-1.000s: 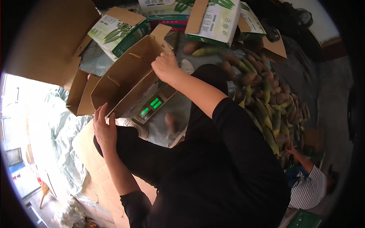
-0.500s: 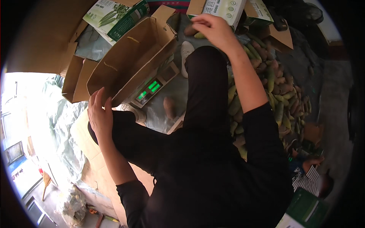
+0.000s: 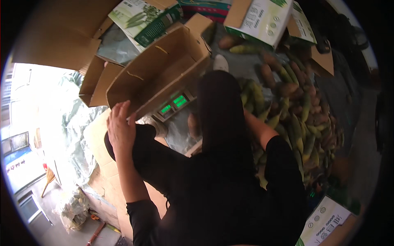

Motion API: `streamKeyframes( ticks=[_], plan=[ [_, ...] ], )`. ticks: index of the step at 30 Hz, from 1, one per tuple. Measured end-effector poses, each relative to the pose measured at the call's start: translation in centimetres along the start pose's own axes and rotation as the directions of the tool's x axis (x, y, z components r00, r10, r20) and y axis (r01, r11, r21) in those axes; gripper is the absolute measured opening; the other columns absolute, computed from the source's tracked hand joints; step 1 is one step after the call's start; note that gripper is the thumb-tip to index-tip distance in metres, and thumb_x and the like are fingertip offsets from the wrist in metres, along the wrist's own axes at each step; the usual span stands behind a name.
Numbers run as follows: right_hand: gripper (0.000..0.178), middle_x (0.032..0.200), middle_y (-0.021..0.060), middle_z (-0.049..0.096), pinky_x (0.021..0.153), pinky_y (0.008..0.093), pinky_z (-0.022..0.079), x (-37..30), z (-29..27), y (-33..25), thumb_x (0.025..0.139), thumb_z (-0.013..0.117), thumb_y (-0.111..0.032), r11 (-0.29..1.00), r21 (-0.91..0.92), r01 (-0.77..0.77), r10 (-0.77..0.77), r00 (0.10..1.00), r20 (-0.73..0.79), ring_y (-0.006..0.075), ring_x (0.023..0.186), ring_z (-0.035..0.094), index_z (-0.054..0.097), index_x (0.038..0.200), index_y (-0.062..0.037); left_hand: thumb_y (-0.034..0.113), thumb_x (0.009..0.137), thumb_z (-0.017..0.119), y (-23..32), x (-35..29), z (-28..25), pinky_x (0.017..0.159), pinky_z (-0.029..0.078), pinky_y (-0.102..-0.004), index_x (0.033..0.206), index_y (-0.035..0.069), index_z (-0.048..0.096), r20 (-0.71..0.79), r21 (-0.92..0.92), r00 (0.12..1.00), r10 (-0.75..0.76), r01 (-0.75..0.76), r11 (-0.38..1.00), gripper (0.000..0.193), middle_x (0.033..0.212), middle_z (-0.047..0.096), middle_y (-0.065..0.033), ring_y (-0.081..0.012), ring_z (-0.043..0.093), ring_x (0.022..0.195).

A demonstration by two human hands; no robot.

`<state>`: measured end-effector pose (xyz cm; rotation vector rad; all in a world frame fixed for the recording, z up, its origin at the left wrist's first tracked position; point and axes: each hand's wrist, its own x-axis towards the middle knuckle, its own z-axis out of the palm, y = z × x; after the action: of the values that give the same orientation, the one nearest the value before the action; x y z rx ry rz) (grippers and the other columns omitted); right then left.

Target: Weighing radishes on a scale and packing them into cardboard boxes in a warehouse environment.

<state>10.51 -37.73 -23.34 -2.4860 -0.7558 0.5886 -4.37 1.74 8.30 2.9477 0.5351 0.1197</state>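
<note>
A broad heap of long green and brown-skinned fruits [image 3: 299, 119] spreads over the floor on the right side of the view, running from the top centre down past the person's right arm. At the upper left a large plain brown cardboard flap [image 3: 53, 37] fills the corner. Just below and right of it stands an open brown cardboard box [image 3: 160, 69], tipped so its bare inside faces the camera, with its flaps splayed to the left. It sits on a weighing scale with two glowing green displays [image 3: 174, 104] that peep out under the box's lower edge. Above the box lies a white and green printed carton [image 3: 143, 18] with a plant picture on it; another white and green carton [image 3: 264, 18] leans at the top centre right, and a third white and green carton [image 3: 328, 223] shows at the lower right corner. Crumpled pale green plastic sheeting [image 3: 76, 123] lies to the left of the box.

The left hand [image 3: 120, 129] is raised with fingers spread, palm against the near lower edge of the open box, pressing rather than closing on it. The right hand is hidden behind the person's dark-clothed knee; only the bare forearm [image 3: 258, 129] reaches toward the fruit heap, so I cannot tell whether that hand is open or closed.
</note>
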Motion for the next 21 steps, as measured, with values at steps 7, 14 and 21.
streamKeyframes(
  ticks=[7, 14, 21],
  plan=[
    [0.022, 0.08, 0.0176, 0.063, 0.07, 0.0406, 0.049, -3.5, 0.6, 1.6, 0.081, 0.056, -0.021, 0.988, 0.047, 0.145, -0.143, 0.989, -0.05, 0.0326, 0.079, 0.063, 0.064, 0.088, -0.0016, 0.017, 0.08, 0.063, 1.3, 0.6, -0.6, 0.101, 0.033, -0.041, 0.115, 0.009, 0.057, 0.08, 0.109, 0.996, -0.032, 0.024, 0.994, 0.036, 0.115, 0.057, -0.008, -0.026, 0.048, 0.117],
    [0.022, 0.08, 0.0176, 0.063, 0.07, 0.0402, 0.049, -0.8, 2.0, 0.0, 0.081, 0.056, -0.021, 0.973, 0.115, 0.2, -0.194, 0.979, -0.063, 0.0324, 0.079, 0.063, 0.064, 0.089, -0.0016, 0.019, 0.078, 0.064, 1.6, 1.5, -0.5, 0.1, 0.034, -0.0402, 0.113, 0.01, 0.059, 0.174, 0.138, 0.984, -0.039, 0.015, 0.99, 0.036, 0.11, 0.059, -0.0087, -0.0265, 0.053, 0.108],
    [0.022, 0.079, 0.0176, 0.063, 0.07, 0.0398, 0.049, -6.0, -6.6, 24.9, 0.081, 0.056, -0.02, 0.969, 0.14, 0.201, -0.194, 0.979, -0.062, 0.0322, 0.078, 0.063, 0.064, 0.089, -0.0016, 0.023, 0.078, 0.065, 2.0, 2.8, 0.2, 0.097, 0.037, -0.0393, 0.108, 0.01, 0.062, 0.268, 0.103, 0.962, -0.06, 0.033, 0.994, 0.033, 0.102, 0.064, -0.0064, -0.0245, 0.057, 0.101]
  ],
)
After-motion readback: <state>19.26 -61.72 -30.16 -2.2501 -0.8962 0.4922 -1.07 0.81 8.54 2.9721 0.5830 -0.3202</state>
